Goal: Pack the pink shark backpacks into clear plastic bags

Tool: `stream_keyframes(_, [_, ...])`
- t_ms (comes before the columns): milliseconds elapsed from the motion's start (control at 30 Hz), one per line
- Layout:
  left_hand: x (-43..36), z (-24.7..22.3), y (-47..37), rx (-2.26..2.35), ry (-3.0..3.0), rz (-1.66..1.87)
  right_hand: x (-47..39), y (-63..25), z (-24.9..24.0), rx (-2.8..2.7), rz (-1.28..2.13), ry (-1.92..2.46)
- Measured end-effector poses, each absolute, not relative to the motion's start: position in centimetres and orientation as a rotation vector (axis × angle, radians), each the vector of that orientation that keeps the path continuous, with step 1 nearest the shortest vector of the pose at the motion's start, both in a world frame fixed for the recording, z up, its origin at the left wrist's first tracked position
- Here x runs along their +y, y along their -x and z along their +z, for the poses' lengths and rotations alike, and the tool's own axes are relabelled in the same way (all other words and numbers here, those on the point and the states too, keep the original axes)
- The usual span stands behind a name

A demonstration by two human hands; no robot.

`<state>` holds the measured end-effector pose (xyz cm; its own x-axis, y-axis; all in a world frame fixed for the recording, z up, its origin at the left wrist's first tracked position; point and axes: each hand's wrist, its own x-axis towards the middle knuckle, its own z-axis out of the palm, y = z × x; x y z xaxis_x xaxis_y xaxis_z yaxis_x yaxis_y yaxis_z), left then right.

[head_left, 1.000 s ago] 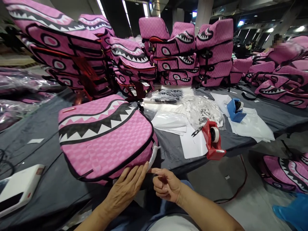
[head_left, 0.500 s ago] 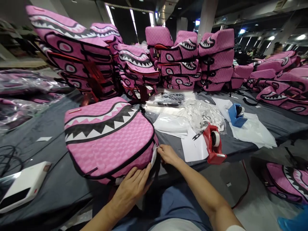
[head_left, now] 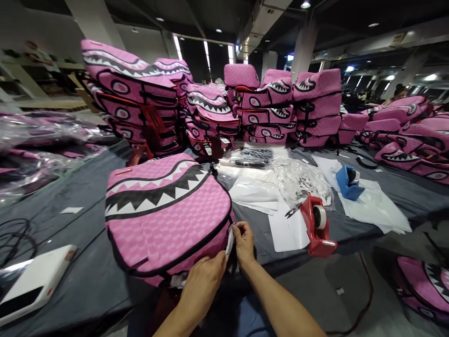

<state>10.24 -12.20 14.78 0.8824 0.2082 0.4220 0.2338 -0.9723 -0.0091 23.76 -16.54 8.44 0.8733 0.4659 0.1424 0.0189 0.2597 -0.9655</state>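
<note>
A pink backpack (head_left: 168, 215) with a black-and-white shark-tooth print lies on the table in front of me, its rounded edge toward me. At its near right side a strip of soft white material (head_left: 229, 240) shows from the opening; I cannot tell whether it is lining or wrapping. My right hand (head_left: 244, 242) pinches at the upper end of this strip, fingertips together. Just below and left, my left hand (head_left: 206, 276) is closed with its fingers bent against the backpack's side, thumb and forefinger at the strip's lower end. More white material peeks out left of that hand.
Right of the backpack lie white paper sheets (head_left: 289, 229), black snips (head_left: 293, 211), a red tape dispenser (head_left: 317, 227) and a blue one (head_left: 349, 182). Stacked pink backpacks (head_left: 133, 89) line the back. At left are a white device (head_left: 38, 281) and plastic-wrapped bags (head_left: 52, 135).
The view has tilted up and shifted, so everything sits lower and to the right. My left fingers, stretched out before, are now bent in. My right hand stays pinched at the backpack's side.
</note>
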Motion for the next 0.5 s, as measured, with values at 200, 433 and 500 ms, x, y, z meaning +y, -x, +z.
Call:
stream_keyframes(200, [-10.4,13.1,-8.9,-0.363,3.21,-0.6,-13.9,-24.9,8.0,-0.381,0.237,1.378])
stream_keyframes(433, [-8.5,12.2,-8.0,-0.474,3.414,-0.503,-18.6,-22.9,9.5,-0.703,-0.081,1.574])
stream_keyframes(500, [-8.5,12.2,-8.2,-0.422,3.385,-0.557,-19.5,-20.7,9.1,-1.012,-0.117,1.635])
